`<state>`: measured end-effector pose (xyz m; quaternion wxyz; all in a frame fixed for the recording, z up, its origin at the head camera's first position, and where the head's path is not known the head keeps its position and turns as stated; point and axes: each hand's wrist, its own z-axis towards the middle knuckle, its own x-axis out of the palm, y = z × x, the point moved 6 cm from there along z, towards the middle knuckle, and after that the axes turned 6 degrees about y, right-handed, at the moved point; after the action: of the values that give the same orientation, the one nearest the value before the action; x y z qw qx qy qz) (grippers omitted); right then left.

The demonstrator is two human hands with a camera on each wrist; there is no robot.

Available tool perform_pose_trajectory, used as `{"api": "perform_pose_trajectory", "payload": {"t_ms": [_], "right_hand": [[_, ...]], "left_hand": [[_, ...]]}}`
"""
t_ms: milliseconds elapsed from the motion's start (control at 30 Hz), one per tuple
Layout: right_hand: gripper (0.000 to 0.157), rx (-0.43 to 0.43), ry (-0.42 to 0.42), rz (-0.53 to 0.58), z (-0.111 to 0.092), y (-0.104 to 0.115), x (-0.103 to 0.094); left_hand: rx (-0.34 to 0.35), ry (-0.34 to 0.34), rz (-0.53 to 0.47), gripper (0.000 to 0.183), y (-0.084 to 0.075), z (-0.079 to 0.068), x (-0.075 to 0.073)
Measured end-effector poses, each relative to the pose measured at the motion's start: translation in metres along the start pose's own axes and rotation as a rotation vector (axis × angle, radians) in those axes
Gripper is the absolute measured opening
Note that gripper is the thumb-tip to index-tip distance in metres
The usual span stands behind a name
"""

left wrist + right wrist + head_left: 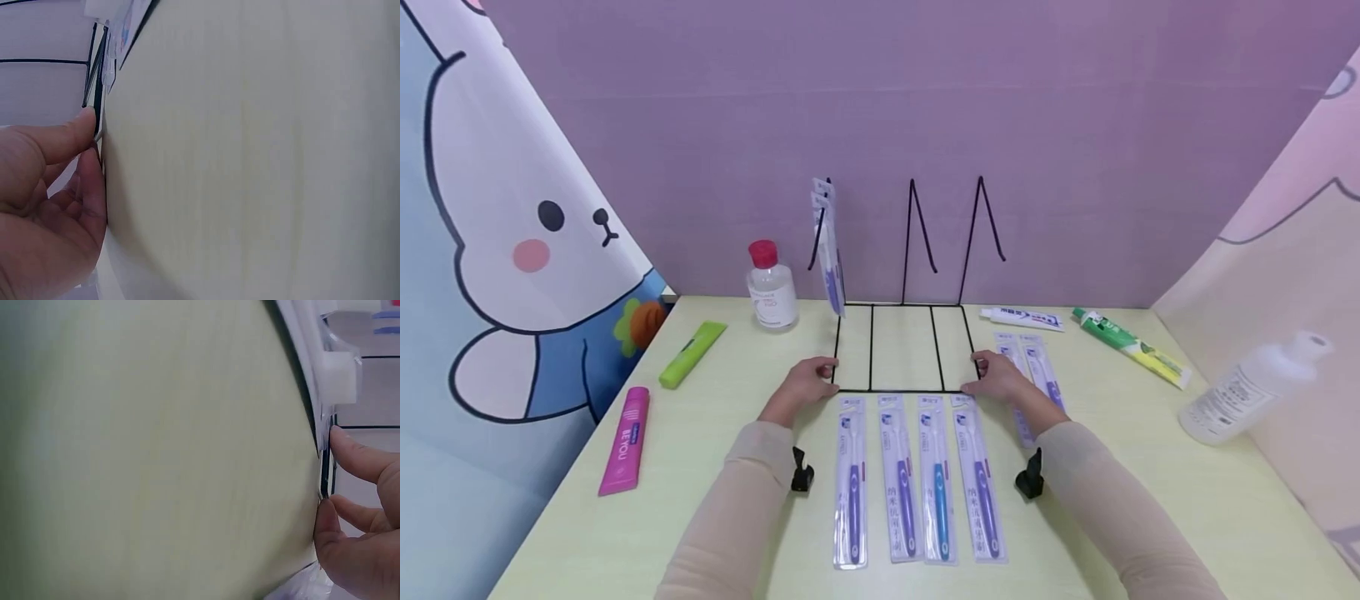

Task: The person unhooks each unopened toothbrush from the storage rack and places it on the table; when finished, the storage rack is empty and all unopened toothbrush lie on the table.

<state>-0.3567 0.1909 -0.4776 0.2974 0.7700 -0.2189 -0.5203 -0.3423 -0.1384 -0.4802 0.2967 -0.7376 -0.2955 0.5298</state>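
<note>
A black wire display rack [871, 350] lies on the table, its upright prongs rising at the back. My left hand [805, 385] pinches the rack's left front corner between thumb and fingers; the left wrist view shows the thumb [86, 128] against the wire. At the right front corner my right hand [1002, 385] grips the frame the same way. Packaged toothbrushes [827, 250] hang on the left prong. Just in front of the rack lie a blue packaged toothbrush [940, 492] and three purple ones, including the leftmost toothbrush [853, 500]. Two more packaged toothbrushes [1041, 367] lie partly behind my right forearm.
A red-capped bottle [773, 292] stands behind my left hand. Leftward lie a green tube [692, 354] and a pink tube [625, 442]. On the right are a white toothpaste tube [1022, 318], a green-yellow toothpaste tube [1131, 348] and a white bottle [1247, 392]. A purple backdrop [880, 100] closes off the back.
</note>
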Motion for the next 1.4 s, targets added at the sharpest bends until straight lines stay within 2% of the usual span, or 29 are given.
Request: {"api": "perform_pose_trajectory", "payload": {"t_ms": [133,233,333,467,533,633,700,767,933,1067,1400], "right_hand": [[0.073,0.001,0.002,-0.063,0.001,0.0,-0.001],[0.073,0.0,0.005,-0.088,0.001,0.001,-0.001],[0.072,0.012,0.006,-0.102,0.0,0.002,-0.001],[0.072,0.027,0.009,-0.107,0.001,0.002,-0.001],[0.072,0.028,0.005,-0.107,0.002,0.001,-0.002],[0.072,0.031,-0.002,-0.096,0.003,0.0,-0.002],[0.071,0.03,-0.005,-0.093,0.002,0.001,-0.002],[0.071,0.026,-0.002,-0.095,0.001,0.002,-0.001],[0.072,0.028,0.008,-0.097,0.0,0.003,0.002],[0.072,0.043,0.0,-0.099,0.0,0.002,0.003],[0.072,0.042,0.002,-0.134,0.0,0.004,0.002]], "left_hand": [[-0.015,0.027,-0.029,0.05,-0.001,0.001,-0.002],[0.011,0.002,-0.084,0.047,-0.006,0.003,-0.013],[0.098,-0.13,-0.19,0.043,-0.02,0.008,-0.039],[0.272,-0.329,-0.313,0.037,-0.054,0.011,-0.081],[0.345,-0.379,-0.369,0.037,-0.074,0.01,-0.096],[0.431,-0.378,-0.49,0.042,-0.098,0.009,-0.11],[0.47,-0.349,-0.576,0.047,-0.11,0.007,-0.113],[0.479,-0.327,-0.627,0.049,-0.118,0.004,-0.115],[0.475,-0.341,-0.708,0.049,-0.123,-0.001,-0.117],[0.485,-0.362,-0.732,0.047,-0.122,-0.003,-0.116],[0.543,-0.415,-0.702,0.035,-0.116,-0.009,-0.116]]}}
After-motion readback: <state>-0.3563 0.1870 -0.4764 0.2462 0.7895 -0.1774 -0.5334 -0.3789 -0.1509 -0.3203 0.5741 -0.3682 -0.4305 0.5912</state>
